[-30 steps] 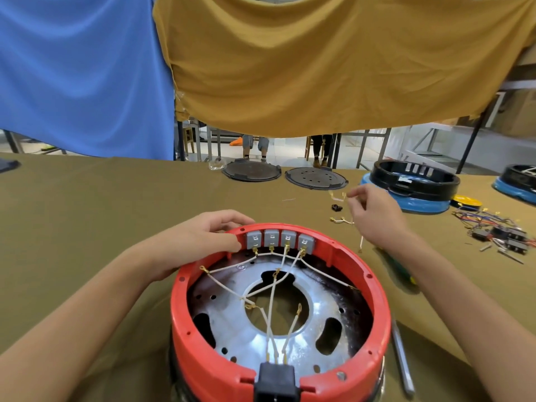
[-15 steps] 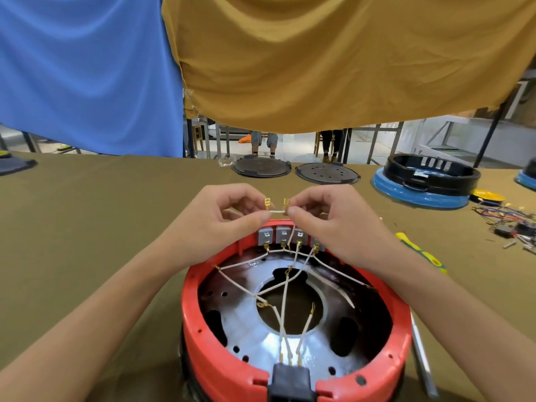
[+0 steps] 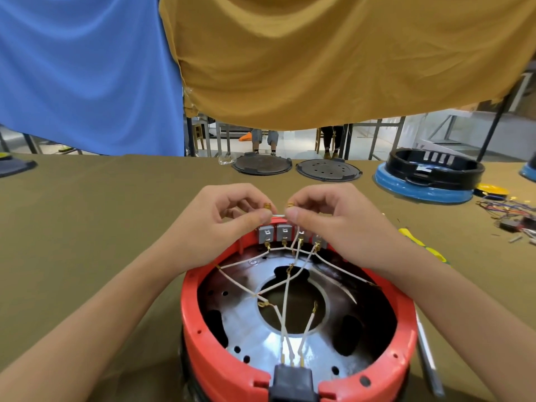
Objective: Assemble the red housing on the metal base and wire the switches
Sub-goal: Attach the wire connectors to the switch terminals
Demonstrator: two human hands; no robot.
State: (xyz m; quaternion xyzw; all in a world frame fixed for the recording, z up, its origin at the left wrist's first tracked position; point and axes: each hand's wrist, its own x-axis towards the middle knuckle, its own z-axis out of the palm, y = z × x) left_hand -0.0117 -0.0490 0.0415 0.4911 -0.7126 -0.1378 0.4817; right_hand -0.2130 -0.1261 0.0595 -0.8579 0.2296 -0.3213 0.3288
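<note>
Near centre of the olive-covered table (image 3: 87,227), red housing (image 3: 220,364) sits around metal base (image 3: 261,338), open side up. Base shows a large round middle hole plus smaller slots and holes. 4 grey switches (image 3: 275,232) line the housing's far rim, side by side; the right 2 are partly hidden behind the right hand. White wires (image 3: 285,303) with brass terminals run from the switches across the base, crossing over the middle hole; 3 of them end at a black connector block (image 3: 291,381) in the near rim.

Just above the switches, both hands meet. Left hand (image 3: 214,224) pinches 1 end of a short white jumper wire (image 3: 279,216) between thumb and forefinger; right hand (image 3: 333,221) pinches the other end the same way. Wire held level between the thumbs, a brass terminal standing up at each end. Neither hand touches the housing as far as can be seen.

Far side of table: 2 dark round plates (image 3: 295,166) lying flat, side by side. Far right: black housing on a blue base (image 3: 426,181), a yellow disc (image 3: 491,189) just right of it, then a loose heap of coloured wires and small parts (image 3: 510,213). Right of the red housing: a yellow-green tool handle (image 3: 420,245) and, nearer, a grey metal shaft (image 3: 426,352) lying on the cloth. Blue cloth (image 3: 87,68) and mustard cloth (image 3: 333,53) hang behind the table; legs of seated people show beneath.
</note>
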